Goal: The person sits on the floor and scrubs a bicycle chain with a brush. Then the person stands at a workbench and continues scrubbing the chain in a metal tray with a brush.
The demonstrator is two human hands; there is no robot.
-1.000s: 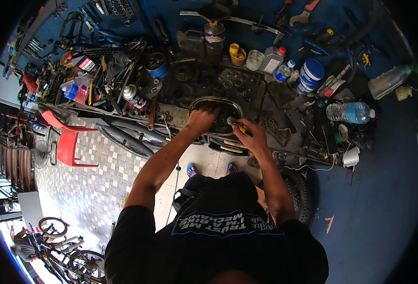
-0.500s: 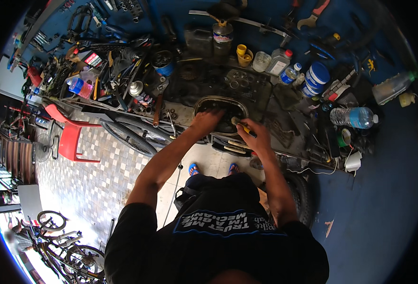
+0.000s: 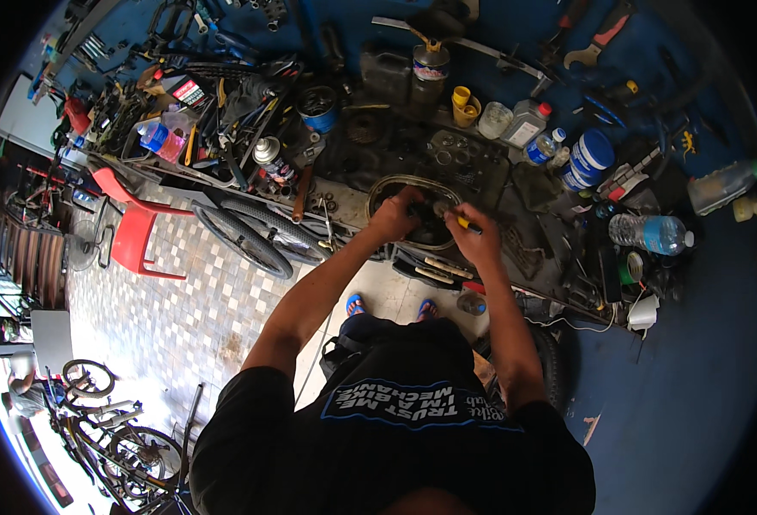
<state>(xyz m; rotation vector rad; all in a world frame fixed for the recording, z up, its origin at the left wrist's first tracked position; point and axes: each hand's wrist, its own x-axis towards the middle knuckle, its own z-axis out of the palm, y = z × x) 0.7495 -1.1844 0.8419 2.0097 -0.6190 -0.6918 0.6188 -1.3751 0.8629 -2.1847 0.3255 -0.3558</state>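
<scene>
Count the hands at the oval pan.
2: the left hand reaching into the pan, the right hand near its right rim, holding a yellow-handled brush. None seem hidden.

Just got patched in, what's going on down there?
A person is working over an oval pan on the bench. The right hand holds a yellow-handled brush, bristles over the pan. The left hand has its fingers down inside the pan; what it touches there is too dark to tell. Off to the left, a spray can stands on the bench.
</scene>
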